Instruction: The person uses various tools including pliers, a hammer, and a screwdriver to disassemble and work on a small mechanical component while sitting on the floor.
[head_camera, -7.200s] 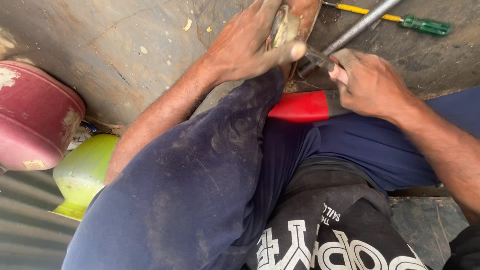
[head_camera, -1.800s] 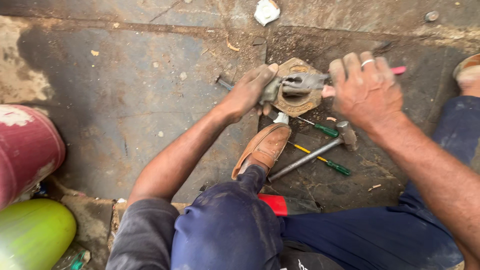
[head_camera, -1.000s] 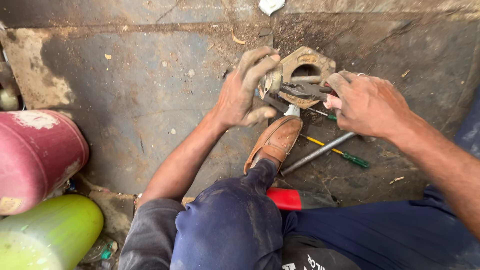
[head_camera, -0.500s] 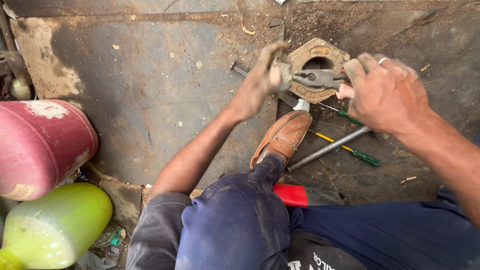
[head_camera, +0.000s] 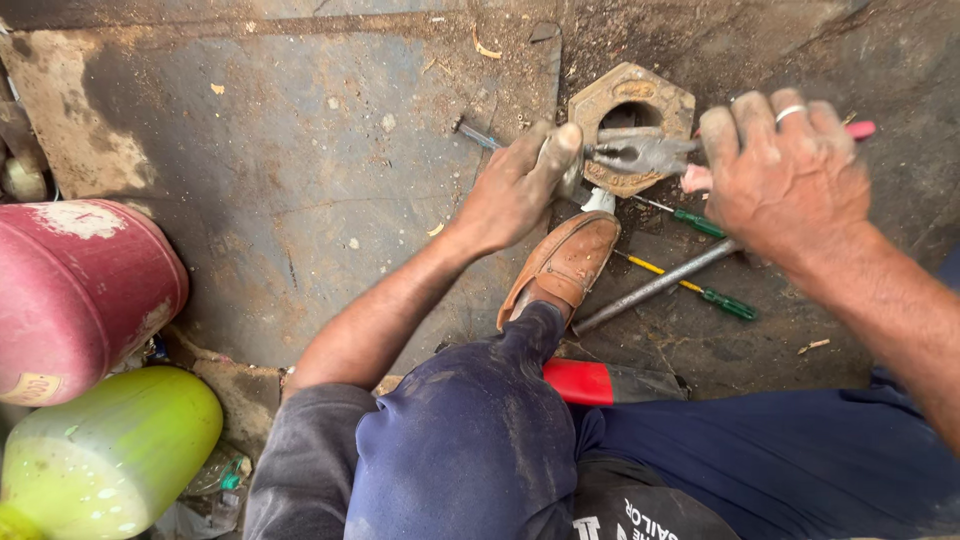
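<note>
Rusty hexagonal fitting (head_camera: 632, 115), pliers (head_camera: 645, 155) gripped by right hand (head_camera: 785, 175), left hand (head_camera: 515, 185) pressing its edge

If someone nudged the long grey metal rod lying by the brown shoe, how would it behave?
The long grey metal rod looks stiff and probably heavy for its slimness. Being round, it may roll, though the green-handled screwdriver crossing it and the gritty floor would likely check it.

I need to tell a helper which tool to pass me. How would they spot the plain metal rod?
Find the brown shoe in the middle of the dirty floor. Just right of its toe lies the rod, slanting up toward the right hand. Unlike the two screwdrivers it crosses, it is bare grey metal, thicker, with no green handle.
</note>
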